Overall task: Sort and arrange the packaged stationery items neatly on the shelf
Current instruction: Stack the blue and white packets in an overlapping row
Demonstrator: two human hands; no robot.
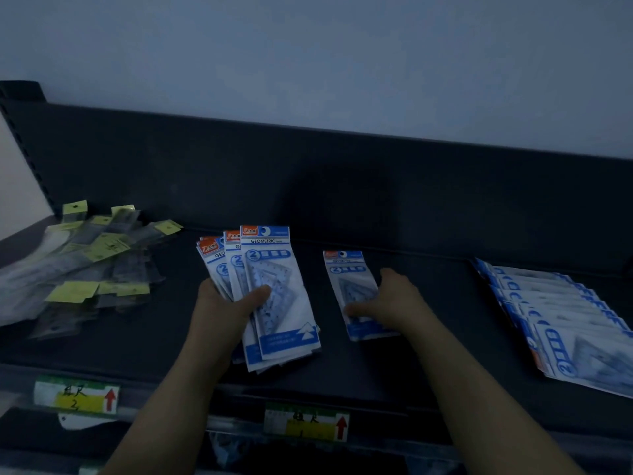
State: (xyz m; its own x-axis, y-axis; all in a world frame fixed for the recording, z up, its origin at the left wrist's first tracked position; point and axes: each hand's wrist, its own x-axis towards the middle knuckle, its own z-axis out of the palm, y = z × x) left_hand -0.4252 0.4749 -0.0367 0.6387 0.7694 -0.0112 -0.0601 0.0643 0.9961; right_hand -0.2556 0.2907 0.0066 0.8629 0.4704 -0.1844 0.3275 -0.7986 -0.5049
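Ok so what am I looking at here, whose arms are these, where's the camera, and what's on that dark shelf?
No machine here: these are a person's two bare arms, filmed by one wide-angle camera worn on their head, looking down at a dark shelf. The left hand grips a fanned bunch of blue-and-white geometry packets, thumb on top. The right hand rests on a single matching packet lying flat on the shelf. Far right, more of the same packets lie in an overlapping row. Far left is a loose pile of clear packets with yellow-green tabs. Price labels with red arrows sit on the shelf's front edge.
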